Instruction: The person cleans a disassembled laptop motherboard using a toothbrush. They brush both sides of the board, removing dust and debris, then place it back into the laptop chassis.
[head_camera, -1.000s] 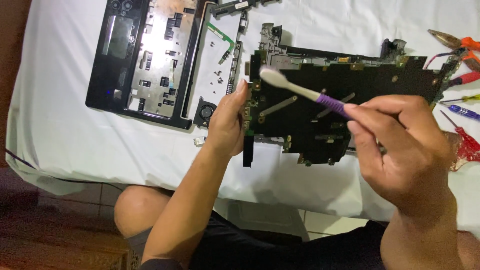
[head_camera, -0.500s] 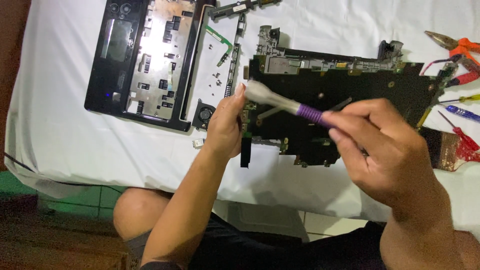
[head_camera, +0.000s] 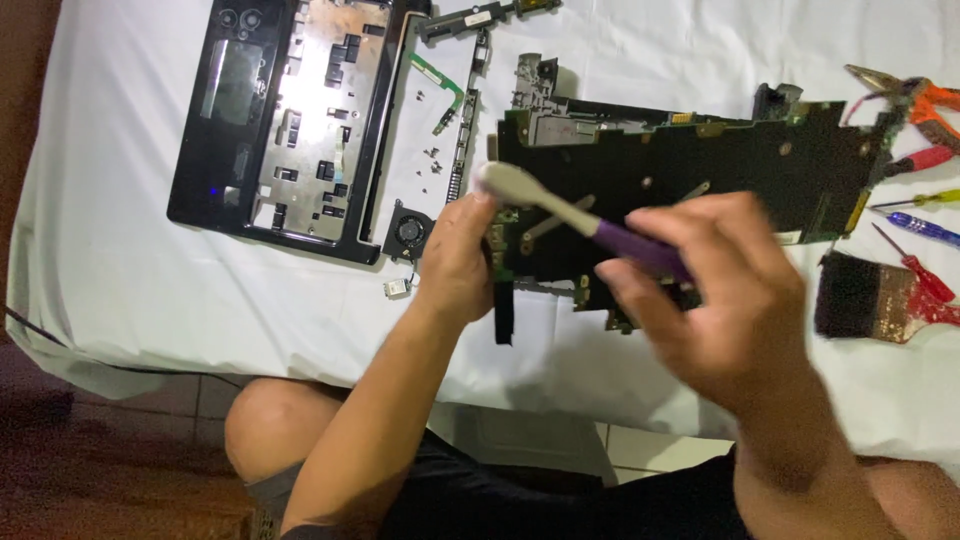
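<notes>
A dark green laptop circuit board (head_camera: 700, 170) lies on the white cloth (head_camera: 120, 270). My left hand (head_camera: 462, 258) grips the board's left edge and holds it steady. My right hand (head_camera: 715, 300) is closed around a purple and white toothbrush (head_camera: 560, 212). The brush head rests over the board's left end, close to my left thumb. My right hand is blurred and hides the board's lower middle.
A black laptop case (head_camera: 290, 120) with a small fan (head_camera: 408, 230) lies at the upper left, with loose screws (head_camera: 432, 165) and a thin strip part beside it. Orange pliers (head_camera: 915, 95), screwdrivers (head_camera: 915, 225) and a paintbrush (head_camera: 870, 298) lie at the right.
My right hand has moved left and down across the board, carrying the toothbrush head toward the board's left edge. My left hand has stayed on the board.
</notes>
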